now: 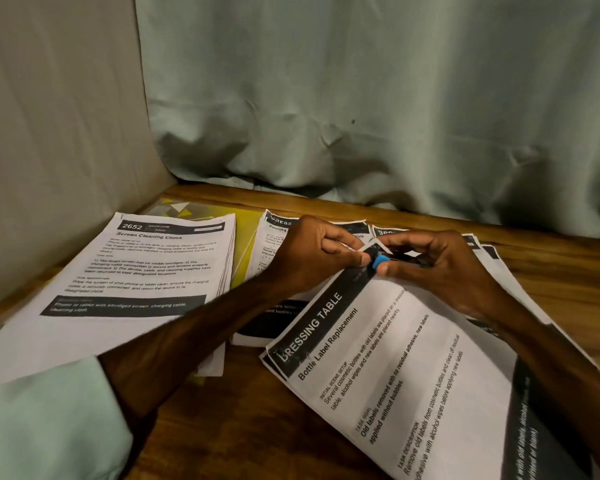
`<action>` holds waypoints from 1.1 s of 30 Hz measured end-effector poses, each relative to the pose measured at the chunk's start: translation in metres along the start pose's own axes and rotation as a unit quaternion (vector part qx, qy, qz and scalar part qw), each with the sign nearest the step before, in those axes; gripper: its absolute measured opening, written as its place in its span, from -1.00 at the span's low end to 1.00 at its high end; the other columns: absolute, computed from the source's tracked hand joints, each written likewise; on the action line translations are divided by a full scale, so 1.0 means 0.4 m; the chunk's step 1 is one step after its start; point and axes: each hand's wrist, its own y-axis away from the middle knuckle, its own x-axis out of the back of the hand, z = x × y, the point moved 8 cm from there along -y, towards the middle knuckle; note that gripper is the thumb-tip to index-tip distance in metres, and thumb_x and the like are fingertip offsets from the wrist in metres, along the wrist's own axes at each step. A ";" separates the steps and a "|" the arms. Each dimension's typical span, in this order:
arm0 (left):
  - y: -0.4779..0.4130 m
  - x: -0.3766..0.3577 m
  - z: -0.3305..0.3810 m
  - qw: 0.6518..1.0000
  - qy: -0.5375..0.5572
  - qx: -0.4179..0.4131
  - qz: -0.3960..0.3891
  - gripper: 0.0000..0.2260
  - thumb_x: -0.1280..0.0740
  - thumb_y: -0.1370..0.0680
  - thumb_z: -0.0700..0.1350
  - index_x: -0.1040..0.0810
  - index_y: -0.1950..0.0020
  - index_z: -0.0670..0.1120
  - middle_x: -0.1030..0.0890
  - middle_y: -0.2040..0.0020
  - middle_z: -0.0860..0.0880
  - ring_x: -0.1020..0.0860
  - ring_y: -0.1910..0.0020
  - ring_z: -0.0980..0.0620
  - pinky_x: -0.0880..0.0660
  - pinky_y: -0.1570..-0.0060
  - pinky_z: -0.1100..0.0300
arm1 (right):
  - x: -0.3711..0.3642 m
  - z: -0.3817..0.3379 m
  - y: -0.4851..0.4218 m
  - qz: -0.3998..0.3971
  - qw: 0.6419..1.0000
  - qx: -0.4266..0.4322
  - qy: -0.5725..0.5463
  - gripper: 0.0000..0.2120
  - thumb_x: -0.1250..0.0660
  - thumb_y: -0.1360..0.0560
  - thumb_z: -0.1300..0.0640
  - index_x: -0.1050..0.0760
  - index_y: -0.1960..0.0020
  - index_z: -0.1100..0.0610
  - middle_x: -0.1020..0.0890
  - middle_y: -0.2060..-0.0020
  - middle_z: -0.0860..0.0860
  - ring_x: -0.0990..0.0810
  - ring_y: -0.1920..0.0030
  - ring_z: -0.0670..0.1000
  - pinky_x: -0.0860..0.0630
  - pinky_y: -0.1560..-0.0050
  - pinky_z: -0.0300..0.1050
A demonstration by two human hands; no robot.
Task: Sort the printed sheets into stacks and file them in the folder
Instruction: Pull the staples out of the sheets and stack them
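Left hand [312, 254] pinches the far corner of the Dressing Table stack [395, 358]. Right hand [440, 265] pinches the blue clip [381, 262] on that corner. Stack's long axis runs 10-to-4. Yellow folder [246, 244] at 9 o'clock from the clip, nearer the left hand.

Head-worn view, down (close) onto table [243, 410]

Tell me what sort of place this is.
Probably a makeshift paperwork corner indoors: a wooden table, cloth drapes hung behind it, printed sheets stacked over a yellow folder.
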 end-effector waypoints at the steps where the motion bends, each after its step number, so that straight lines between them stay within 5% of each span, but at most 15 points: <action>1: 0.000 -0.001 0.003 1.000 0.000 -0.005 -0.002 -0.89 -0.52 -0.49 -0.22 -0.69 0.00 -0.14 -0.75 0.18 -0.10 -0.74 0.19 -0.05 -0.69 0.14 0.11 | -0.001 0.001 -0.001 0.001 1.000 -0.001 -0.010 -0.57 -0.55 -0.37 0.08 -0.66 -0.22 0.14 -0.74 -0.07 -0.01 -0.70 -0.09 0.06 -0.62 -0.19 0.09; 4: -0.001 0.002 0.003 1.000 -0.002 -0.017 0.007 -0.89 -0.53 -0.48 -0.23 -0.69 0.01 -0.19 -0.75 0.19 -0.09 -0.74 0.20 -0.06 -0.69 0.14 0.10 | -0.001 0.002 -0.004 0.007 1.000 0.004 -0.010 -0.56 -0.54 -0.38 0.10 -0.65 -0.23 0.17 -0.73 -0.09 0.02 -0.69 -0.12 0.09 -0.60 -0.21 0.19; 33: -0.007 0.001 0.000 0.999 0.002 -0.037 0.015 -0.89 -0.53 -0.48 -0.24 -0.70 0.01 -0.21 -0.74 0.21 -0.06 -0.73 0.23 -0.04 -0.68 0.20 0.14 | -0.024 -0.026 0.001 -0.010 1.000 0.023 0.012 -0.73 -0.48 -0.43 0.10 -0.68 -0.13 0.03 -0.73 0.03 -0.05 -0.68 -0.03 0.03 -0.61 -0.10 -0.01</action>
